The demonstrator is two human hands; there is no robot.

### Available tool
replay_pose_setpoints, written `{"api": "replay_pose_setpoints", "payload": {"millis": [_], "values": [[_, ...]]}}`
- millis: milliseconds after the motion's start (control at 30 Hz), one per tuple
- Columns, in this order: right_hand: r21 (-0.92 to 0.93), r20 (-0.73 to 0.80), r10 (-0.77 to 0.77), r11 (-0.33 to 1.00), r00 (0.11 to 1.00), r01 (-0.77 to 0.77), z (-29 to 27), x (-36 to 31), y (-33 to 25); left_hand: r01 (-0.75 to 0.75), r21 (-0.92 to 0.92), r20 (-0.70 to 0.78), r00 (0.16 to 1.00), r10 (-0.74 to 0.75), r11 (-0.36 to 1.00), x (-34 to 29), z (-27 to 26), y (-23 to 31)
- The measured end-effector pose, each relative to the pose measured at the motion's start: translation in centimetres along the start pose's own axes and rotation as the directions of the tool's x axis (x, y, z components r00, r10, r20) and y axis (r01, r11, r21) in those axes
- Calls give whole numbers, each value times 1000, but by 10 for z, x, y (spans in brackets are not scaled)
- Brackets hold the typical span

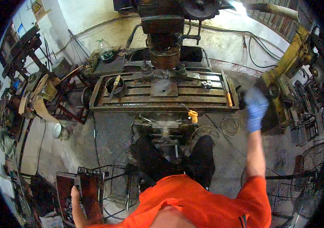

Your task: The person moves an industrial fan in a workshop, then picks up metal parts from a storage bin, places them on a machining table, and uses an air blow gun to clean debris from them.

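My right hand (255, 108), in a blue glove, is off the right end of the milling machine table (139, 109). It is smeared by motion, so its fingers and anything in them cannot be made out. My left hand (75, 193) is low at the left, over a dark brown tray or box (89, 197); its fingers are mostly hidden. A flat metal plate (163, 89) lies mid-table below the machine's spindle head (164, 57). Nearest my right hand on the table is a long tool with a yellow handle (229, 99).
Small metal blocks (206, 84) sit on the table, and a black bowl (120, 91) with a brush (115, 84) at its left. A yellow air gun (193, 115) hangs at the front edge. A floor fan (312, 171) stands right, a tin can (57, 130) left.
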State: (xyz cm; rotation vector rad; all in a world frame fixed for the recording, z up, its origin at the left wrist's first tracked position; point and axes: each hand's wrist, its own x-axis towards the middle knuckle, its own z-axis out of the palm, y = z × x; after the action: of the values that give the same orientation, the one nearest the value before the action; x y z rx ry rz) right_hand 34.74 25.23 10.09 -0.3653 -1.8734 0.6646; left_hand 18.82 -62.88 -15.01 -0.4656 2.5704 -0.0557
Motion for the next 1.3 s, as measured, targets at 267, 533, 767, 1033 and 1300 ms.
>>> {"api": "replay_pose_setpoints", "payload": {"millis": [267, 533, 767, 1033, 1300], "values": [[-128, 691, 628, 594, 358, -794, 139, -196, 153, 6, -41, 6, 1000, -6, 999, -2, 1, 11], [-168, 549, 714, 602, 433, -780, 191, -206, 125, 47, -123, 61, 997, -40, 991, -25, 51, 3], [126, 289, 422, 873, 859, -471, 136, -132, 37, 52, -150, 76, 996, -41, 987, -28, 60, 2], [-568, 745, 394, 797, 539, 203, 126, -47, -44, 36, -164, 73, 997, -24, 986, -22, 64, 16], [-609, 733, 470, 775, 492, 168, 227, -7, -35, 27, -184, 60, 998, -16, 983, -29, 59, 8]]}}
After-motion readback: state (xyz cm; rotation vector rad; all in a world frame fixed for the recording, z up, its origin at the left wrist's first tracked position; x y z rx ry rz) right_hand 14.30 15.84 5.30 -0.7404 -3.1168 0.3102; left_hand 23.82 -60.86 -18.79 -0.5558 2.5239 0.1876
